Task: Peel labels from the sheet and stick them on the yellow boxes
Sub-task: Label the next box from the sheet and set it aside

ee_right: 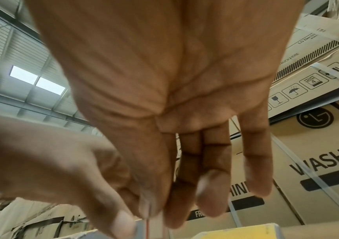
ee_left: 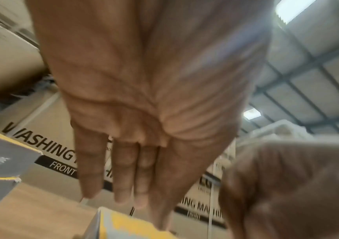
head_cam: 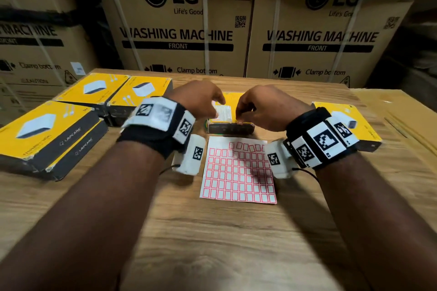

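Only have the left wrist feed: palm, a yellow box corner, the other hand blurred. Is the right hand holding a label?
Observer: Looks like it. In the right wrist view the right hand pinches a thin red-edged label, seen edge-on, just above the yellow cardboard box.
Operator: Where's the sheet?
Observer: In the head view the white sheet of red-bordered labels lies flat on the wooden table, on the person's side of that box.
Operator: Any box to the right?
Observer: Yes, another yellow box lies there, partly hidden by the right wrist band.
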